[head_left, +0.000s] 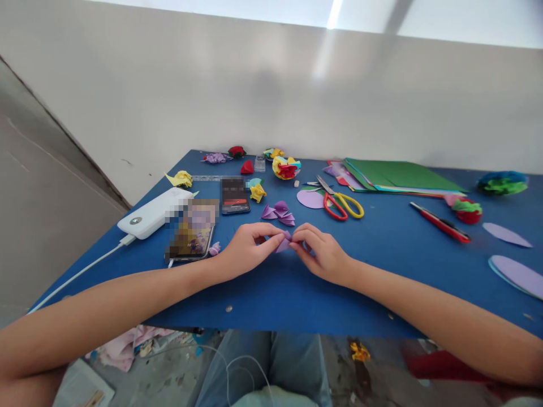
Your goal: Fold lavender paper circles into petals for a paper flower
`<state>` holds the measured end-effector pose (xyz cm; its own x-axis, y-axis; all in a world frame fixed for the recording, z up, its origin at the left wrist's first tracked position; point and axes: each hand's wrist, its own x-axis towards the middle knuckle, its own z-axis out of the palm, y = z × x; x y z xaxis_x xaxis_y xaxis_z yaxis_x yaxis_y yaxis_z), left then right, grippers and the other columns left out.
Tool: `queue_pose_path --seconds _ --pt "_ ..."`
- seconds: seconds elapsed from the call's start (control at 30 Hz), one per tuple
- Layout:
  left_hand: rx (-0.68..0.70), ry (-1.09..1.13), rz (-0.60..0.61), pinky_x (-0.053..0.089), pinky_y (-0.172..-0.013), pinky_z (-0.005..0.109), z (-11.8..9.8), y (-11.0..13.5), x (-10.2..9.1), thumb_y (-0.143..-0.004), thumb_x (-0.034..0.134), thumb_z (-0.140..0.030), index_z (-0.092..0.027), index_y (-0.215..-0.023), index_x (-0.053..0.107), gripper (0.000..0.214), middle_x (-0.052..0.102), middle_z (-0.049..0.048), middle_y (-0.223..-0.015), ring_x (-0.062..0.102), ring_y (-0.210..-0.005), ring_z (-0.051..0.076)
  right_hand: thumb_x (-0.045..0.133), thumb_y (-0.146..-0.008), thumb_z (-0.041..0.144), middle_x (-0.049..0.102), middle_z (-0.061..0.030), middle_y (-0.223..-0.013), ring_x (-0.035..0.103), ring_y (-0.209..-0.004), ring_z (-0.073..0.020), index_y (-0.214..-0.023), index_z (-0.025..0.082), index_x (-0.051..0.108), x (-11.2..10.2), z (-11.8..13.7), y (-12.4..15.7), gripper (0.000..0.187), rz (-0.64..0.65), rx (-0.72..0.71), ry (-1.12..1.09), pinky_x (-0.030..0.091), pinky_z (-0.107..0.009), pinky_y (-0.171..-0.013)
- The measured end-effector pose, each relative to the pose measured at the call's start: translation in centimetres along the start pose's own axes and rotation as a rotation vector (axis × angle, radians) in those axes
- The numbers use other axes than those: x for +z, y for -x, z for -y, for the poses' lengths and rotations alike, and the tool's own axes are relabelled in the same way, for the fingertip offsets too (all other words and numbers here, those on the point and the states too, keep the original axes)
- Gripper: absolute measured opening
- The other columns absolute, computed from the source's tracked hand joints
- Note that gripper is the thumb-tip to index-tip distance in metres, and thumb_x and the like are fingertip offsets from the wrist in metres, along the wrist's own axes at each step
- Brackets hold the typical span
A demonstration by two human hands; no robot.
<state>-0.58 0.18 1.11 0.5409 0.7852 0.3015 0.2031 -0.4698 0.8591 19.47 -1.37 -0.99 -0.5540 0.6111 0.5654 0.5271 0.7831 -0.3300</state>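
Between both hands is a small folded piece of purple paper, held a little above the blue table. My left hand pinches its left side between thumb and fingers. On the other side, the fingertips of my right hand are closed on its right edge. Part of the paper is hidden behind the fingers. Just beyond the hands lie several folded purple petals in a group. Scissors with one red and one yellow handle rest past my right hand, partly over a purple paper oval.
Left are a white power bank with cable, a phone and a darker phone. Paper flowers stand behind. Coloured sheets, a red cutter and purple ovals lie right. A wall closes the back.
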Motion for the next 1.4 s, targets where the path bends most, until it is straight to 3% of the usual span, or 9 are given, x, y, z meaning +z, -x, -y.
queue_pose_path --seconds 0.43,0.53,0.7,0.87,0.97,1.13,1.4 --pt "0.08 -0.205 -0.035 0.039 -0.059 0.019 0.0 0.1 0.2 -0.083 0.049 -0.02 -0.014 -0.081 0.065 0.017 0.064 0.0023 -0.079 0.054 -0.07 0.011 0.043 -0.087 0.02 0.047 -0.0027 -0.081 0.047 -0.073 -0.0135 -0.086 0.02 0.044 0.4 -0.2 -0.1 0.001 -0.072 0.129 -0.096 0.041 -0.026 -0.064" --pt "0.0 -0.119 0.003 0.039 -0.058 0.019 0.4 -0.1 0.3 -0.08 0.05 -0.02 -0.014 -0.083 0.063 0.015 0.063 0.0015 -0.077 0.054 -0.068 0.01 0.042 -0.087 0.018 0.049 -0.0052 -0.088 0.049 -0.079 -0.0144 -0.088 0.019 0.044 0.3 0.0 -0.1 0.002 -0.078 0.1 -0.107 0.042 -0.027 -0.069" --pt "-0.172 0.121 0.22 0.041 -0.055 0.019 1.0 -0.4 0.5 -0.076 0.051 -0.018 -0.012 -0.08 0.061 0.012 0.058 -0.0008 -0.063 0.052 -0.058 0.009 0.042 -0.087 0.018 0.05 -0.0057 -0.088 0.049 -0.078 -0.0142 -0.088 0.019 0.044 0.2 0.3 -0.1 0.003 -0.046 0.049 -0.099 0.043 -0.027 -0.069" --pt "-0.265 0.191 0.201 0.041 -0.053 0.018 0.7 -0.5 0.5 -0.077 0.052 -0.023 -0.011 -0.08 0.06 0.015 0.055 -0.0012 -0.058 0.051 -0.053 0.008 0.042 -0.087 0.018 0.051 -0.005 -0.084 0.05 -0.075 -0.014 -0.088 0.02 0.044 0.4 0.3 0.1 0.003 -0.08 0.047 -0.108 0.044 -0.027 -0.068" --pt "-0.308 0.276 0.256 0.038 -0.049 0.017 0.7 -0.7 0.3 -0.076 0.054 -0.025 -0.011 -0.078 0.059 0.015 0.055 -0.0016 -0.056 0.049 -0.05 0.007 0.042 -0.087 0.018 0.053 -0.0053 -0.084 0.05 -0.073 -0.0138 -0.089 0.02 0.044 0.3 0.3 0.2 0.003 -0.084 0.007 -0.088 0.044 -0.027 -0.066" --pt "-0.24 0.211 0.251 0.039 -0.051 0.018 1.0 -0.5 0.4 -0.077 0.054 -0.026 -0.011 -0.076 0.06 0.016 0.054 -0.0014 -0.059 0.048 -0.052 0.007 0.043 -0.087 0.019 0.053 -0.0063 -0.086 0.05 -0.073 -0.0143 -0.091 0.02 0.044 0.2 0.5 0.3 0.005 -0.019 -0.001 -0.056 0.044 -0.027 -0.063" --pt "-0.171 0.211 0.182 0.038 -0.051 0.018 0.2 0.2 0.3 -0.085 0.037 -0.024 -0.013 -0.081 0.057 0.023 0.053 -0.0005 -0.065 0.047 -0.059 0.009 0.043 -0.088 0.019 0.05 -0.003 -0.081 0.047 -0.071 -0.0131 -0.089 0.02 0.046 0.6 0.3 0.3 0.003 -0.073 0.093 -0.117 0.043 -0.026 -0.065"
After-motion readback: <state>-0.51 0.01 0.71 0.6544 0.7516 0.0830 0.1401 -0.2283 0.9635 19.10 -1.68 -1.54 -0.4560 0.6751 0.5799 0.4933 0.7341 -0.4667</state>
